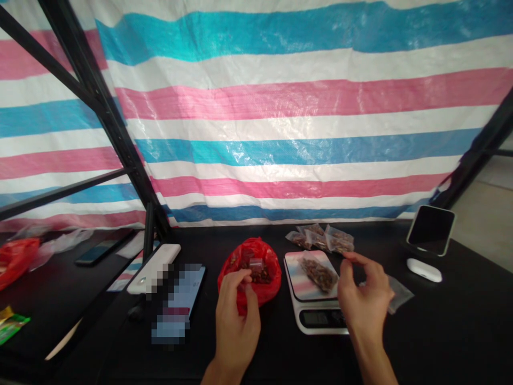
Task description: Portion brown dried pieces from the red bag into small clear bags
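Observation:
My left hand (237, 313) is at the front rim of a red plastic bag (249, 272) of dark brown bits, its fingers pinched together there. My right hand (364, 297) hovers beside a white kitchen scale (316, 310), thumb and fingers closed on the edge of a small clear plastic bag (396, 294) that trails off to its right. A clear pouch filled with brown bits (319, 274) lies on the scale's plate. Several more filled pouches (320, 238) lie behind the scale.
A phone on a stand (431, 230) and a white earbud case (424, 269) sit at the right. A white power bank (154, 260), a blurred-out phone (178, 299), another phone (98, 251) and a red bag (14, 259) lie left. Black shelf posts (120, 133) rise at left; a striped tarp hangs behind.

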`<state>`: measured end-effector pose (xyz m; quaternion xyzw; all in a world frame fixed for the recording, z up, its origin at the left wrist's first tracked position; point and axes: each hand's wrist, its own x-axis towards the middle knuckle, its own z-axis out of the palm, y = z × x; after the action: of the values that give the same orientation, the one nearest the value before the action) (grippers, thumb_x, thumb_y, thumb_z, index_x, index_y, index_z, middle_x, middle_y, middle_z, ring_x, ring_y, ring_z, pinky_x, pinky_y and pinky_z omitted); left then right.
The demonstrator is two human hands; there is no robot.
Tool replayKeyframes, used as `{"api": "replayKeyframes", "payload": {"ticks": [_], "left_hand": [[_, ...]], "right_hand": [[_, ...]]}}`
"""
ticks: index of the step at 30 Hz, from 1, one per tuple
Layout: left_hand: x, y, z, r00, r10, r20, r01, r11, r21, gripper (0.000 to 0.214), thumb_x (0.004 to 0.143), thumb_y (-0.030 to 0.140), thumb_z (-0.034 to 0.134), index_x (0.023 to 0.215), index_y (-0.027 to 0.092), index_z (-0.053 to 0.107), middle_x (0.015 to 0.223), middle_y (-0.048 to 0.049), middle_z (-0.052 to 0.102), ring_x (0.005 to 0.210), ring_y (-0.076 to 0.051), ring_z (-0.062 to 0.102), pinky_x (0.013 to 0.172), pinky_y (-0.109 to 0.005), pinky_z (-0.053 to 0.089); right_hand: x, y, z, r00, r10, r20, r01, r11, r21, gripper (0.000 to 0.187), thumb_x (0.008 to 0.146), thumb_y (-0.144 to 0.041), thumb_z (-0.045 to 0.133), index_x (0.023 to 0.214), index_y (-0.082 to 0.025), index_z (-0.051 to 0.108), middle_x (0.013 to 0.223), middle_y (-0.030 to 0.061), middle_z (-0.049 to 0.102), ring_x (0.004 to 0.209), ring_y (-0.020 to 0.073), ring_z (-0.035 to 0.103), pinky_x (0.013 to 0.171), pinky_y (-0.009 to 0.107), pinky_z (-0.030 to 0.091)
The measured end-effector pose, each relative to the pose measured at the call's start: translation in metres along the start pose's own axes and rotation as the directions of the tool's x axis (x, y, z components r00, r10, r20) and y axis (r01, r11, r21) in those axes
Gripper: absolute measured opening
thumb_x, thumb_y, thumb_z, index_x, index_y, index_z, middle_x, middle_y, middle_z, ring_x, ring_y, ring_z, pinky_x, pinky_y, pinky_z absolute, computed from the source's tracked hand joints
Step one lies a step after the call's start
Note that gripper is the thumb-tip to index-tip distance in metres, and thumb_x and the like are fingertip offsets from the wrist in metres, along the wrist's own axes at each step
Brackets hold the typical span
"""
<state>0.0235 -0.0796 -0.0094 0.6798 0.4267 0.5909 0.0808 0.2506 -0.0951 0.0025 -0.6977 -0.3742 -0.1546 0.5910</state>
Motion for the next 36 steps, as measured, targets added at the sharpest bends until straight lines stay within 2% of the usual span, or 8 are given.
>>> {"api": "replayKeyframes", "payload": {"ticks": [6,12,15,19,25,28,32,36], "left_hand": [[0.0,0.001,0.0,1.0,0.005,-0.011,-0.005,1.0,-0.001,0.021,0.095,0.013,0.051,0.111,0.024,0.06,0.097,-0.0016,0.065,0.089,-0.015,0.065,0.082,-0.026,0.053],[0.003,0.001,-0.002,0.999,-0.023,-0.04,0.023,1.0,0.002,0.019,0.095,0.014,0.05,0.108,0.023,0.061,0.095,-0.002,0.065,0.087,-0.016,0.065,0.08,-0.027,0.053],[0.005,-0.002,-0.004,0.993,-0.093,-0.068,0.094,0.995,0.021,0.018,0.095,0.015,0.049,0.106,0.022,0.06,0.096,-0.0032,0.065,0.089,-0.017,0.064,0.082,-0.029,0.054],[0.006,-0.006,-0.002,0.992,-0.125,0.021,0.121,0.983,0.139,0.025,0.092,0.016,0.054,0.115,0.022,0.059,0.105,-0.0067,0.065,0.1,-0.022,0.063,0.089,-0.037,0.054],[0.0,-0.015,0.008,0.946,-0.058,0.318,-0.075,0.918,0.389,0.069,0.088,0.011,0.059,0.149,0.04,0.042,0.152,-0.0082,0.042,0.13,-0.032,0.048,0.107,-0.057,0.044],[0.002,-0.021,0.01,0.925,-0.091,0.368,-0.062,0.921,0.385,0.058,0.093,0.011,0.055,0.143,0.041,0.051,0.151,-0.0063,0.044,0.128,-0.031,0.046,0.106,-0.057,0.043],[0.009,-0.025,0.01,0.927,-0.186,0.326,0.053,0.925,0.376,0.033,0.096,0.017,0.054,0.122,0.032,0.066,0.142,-0.0068,0.051,0.122,-0.03,0.046,0.103,-0.054,0.045],[0.011,-0.027,0.012,0.931,-0.242,0.274,0.125,0.914,0.385,0.026,0.095,0.021,0.058,0.117,0.029,0.068,0.139,-0.0079,0.052,0.121,-0.03,0.045,0.102,-0.054,0.045]], "right_hand": [[-0.012,0.009,0.014,0.934,-0.088,0.347,0.161,0.969,-0.188,0.04,0.088,-0.053,0.053,0.108,-0.026,0.073,0.108,0.0099,0.073,0.11,0.0367,0.06,0.095,0.057,0.034],[-0.019,0.021,0.023,0.918,-0.136,0.371,0.246,0.932,-0.265,0.041,0.087,-0.056,0.054,0.106,-0.025,0.074,0.109,0.0125,0.073,0.116,0.0403,0.056,0.095,0.061,0.035],[-0.017,0.012,0.024,0.898,-0.173,0.404,0.224,0.971,-0.082,0.038,0.09,-0.054,0.054,0.102,-0.024,0.074,0.103,0.0116,0.073,0.106,0.0366,0.062,0.094,0.059,0.041],[-0.029,-0.019,0.027,0.789,-0.271,0.552,0.121,0.949,0.293,0.027,0.094,-0.042,0.058,0.112,-0.024,0.069,0.109,0.0084,0.068,0.098,0.0239,0.068,0.089,0.04,0.053],[-0.063,-0.042,0.042,0.655,-0.346,0.672,0.201,0.937,0.287,0.039,0.092,-0.019,0.058,0.129,-0.029,0.063,0.115,0.0068,0.067,0.104,0.0249,0.067,0.092,0.041,0.057],[-0.067,-0.039,0.046,0.641,-0.391,0.661,0.24,0.92,0.311,0.041,0.09,-0.015,0.058,0.129,-0.028,0.063,0.118,0.0077,0.067,0.111,0.026,0.064,0.098,0.044,0.056],[-0.066,-0.036,0.045,0.63,-0.395,0.669,0.216,0.916,0.337,0.053,0.09,-0.016,0.058,0.141,-0.032,0.053,0.131,0.0074,0.06,0.121,0.0244,0.061,0.105,0.043,0.053],[-0.065,-0.038,0.044,0.686,-0.346,0.641,0.195,0.935,0.296,0.056,0.091,-0.02,0.057,0.145,-0.033,0.049,0.135,0.0083,0.055,0.126,0.0258,0.058,0.106,0.044,0.053]]}}
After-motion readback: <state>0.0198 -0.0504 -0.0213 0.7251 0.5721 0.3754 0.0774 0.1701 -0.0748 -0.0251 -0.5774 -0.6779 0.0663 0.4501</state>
